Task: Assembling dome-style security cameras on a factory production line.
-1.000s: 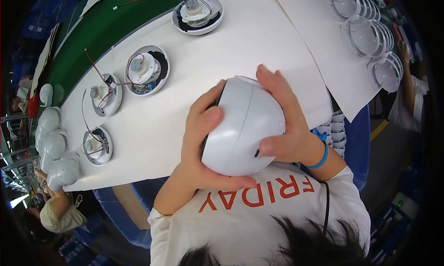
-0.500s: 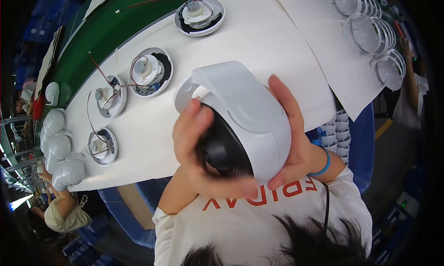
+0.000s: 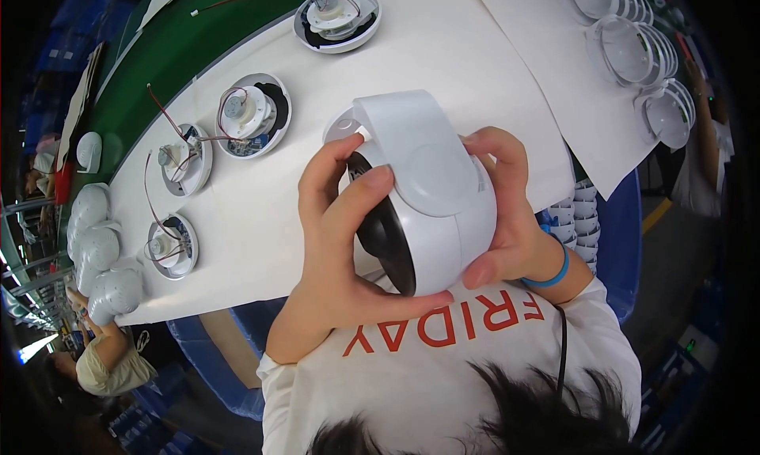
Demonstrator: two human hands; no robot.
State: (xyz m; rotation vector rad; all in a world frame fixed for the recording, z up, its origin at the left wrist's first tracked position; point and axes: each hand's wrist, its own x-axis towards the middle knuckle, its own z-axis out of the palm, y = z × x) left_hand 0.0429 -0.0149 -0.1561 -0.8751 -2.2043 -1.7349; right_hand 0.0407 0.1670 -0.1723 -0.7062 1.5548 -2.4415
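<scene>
Smudges might be coming: left hand (image 3: 328, 237) is gripping white housing (image 3: 443, 245) by its black front (image 3: 394, 253), right hand (image 3: 511, 214) cupping it.

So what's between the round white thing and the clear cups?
In the head view: first the right hand, holding the white thing, then just bare white paper up to the cups.

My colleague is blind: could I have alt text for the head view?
The left hand and right hand hold a rounded white device with a black front; four open, wired units lie on the white-covered table.
</scene>
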